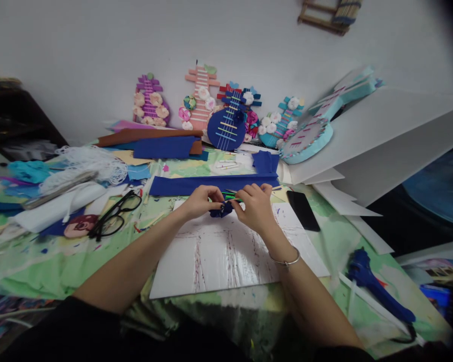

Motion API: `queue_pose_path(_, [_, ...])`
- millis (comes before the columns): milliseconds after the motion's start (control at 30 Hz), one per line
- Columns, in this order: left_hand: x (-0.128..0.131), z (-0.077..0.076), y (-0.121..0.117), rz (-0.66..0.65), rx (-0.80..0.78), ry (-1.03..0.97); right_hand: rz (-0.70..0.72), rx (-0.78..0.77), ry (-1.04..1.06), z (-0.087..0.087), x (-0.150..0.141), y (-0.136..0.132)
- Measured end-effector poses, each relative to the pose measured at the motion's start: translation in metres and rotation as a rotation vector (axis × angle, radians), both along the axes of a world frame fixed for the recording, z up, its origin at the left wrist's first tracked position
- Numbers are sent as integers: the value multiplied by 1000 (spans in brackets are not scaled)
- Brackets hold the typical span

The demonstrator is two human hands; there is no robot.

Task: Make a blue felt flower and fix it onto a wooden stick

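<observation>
Both of my hands meet over the far edge of a white board (226,261) on the table. My left hand (202,200) and my right hand (254,206) pinch a small dark blue rolled felt flower (221,209) between their fingertips. The fingers of both hands are closed on it. A silver bracelet (285,261) circles my right wrist. Just beyond my hands lies a long blue felt strip (181,185), with thin green sticks (232,195) beside my right fingers.
Black glasses (115,215) lie left of the board, a black phone (303,210) right of it, a blue glue gun (377,289) at the near right. Several felt guitar crafts (226,125) lean on the wall. White boards (381,141) pile right; felt sheets (162,146) and white lace (90,161) lie left.
</observation>
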State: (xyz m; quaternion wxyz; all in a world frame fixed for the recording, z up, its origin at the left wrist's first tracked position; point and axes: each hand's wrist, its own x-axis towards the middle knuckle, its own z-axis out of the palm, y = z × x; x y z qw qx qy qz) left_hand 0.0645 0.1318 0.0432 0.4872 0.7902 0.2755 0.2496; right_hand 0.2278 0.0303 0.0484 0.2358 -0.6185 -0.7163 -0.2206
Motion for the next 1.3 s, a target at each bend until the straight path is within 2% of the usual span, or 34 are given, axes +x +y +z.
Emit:
queue_pose_path(200, [0, 0, -4, 19, 239, 94, 9, 0, -5, -3, 0, 1])
queue_pose_path(400, [2, -1, -6, 37, 311, 118, -2, 12, 3, -5, -1, 3])
queue_pose_path(667, [3, -6, -3, -32, 134, 106, 17, 47, 1, -6, -2, 3])
queue_pose_path(933, [2, -6, -2, -73, 146, 165, 34, 68, -22, -8, -2, 4])
queue_pose_path(1300, [1, -12, 6, -113, -93, 3, 87, 43, -33, -4, -3, 0])
